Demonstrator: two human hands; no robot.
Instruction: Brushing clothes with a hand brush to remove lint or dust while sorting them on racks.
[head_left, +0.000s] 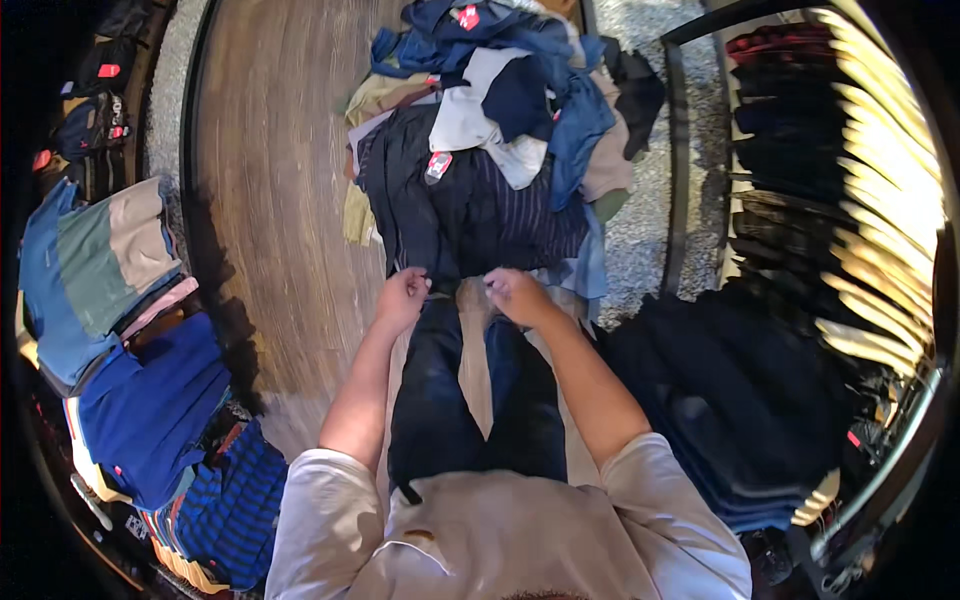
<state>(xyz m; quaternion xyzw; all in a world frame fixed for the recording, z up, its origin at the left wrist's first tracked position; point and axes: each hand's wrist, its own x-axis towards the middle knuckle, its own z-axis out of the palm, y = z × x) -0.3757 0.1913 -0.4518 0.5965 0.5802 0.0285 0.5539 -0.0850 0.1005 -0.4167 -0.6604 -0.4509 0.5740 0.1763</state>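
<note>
A black garment (415, 205) with a red and white tag lies spread over the near side of a big heap of clothes. I cannot tell whether it is trousers or a top. My left hand (402, 298) is closed in a pinch at its near left edge. My right hand (517, 297) is closed likewise, a short way to the right along that edge. A dark striped garment (545, 210) shows to the right of the black one. Behind them lie a white and navy piece (480, 100) and blue denim (580, 130).
The heap stands on a wooden floor (270, 150). At the left, folded shirts (160, 400) hang over a rack, with dark bags (90, 130) beyond. At the right stand a rail of dark clothes on pale hangers (880, 130) and a stack of dark garments (740, 390).
</note>
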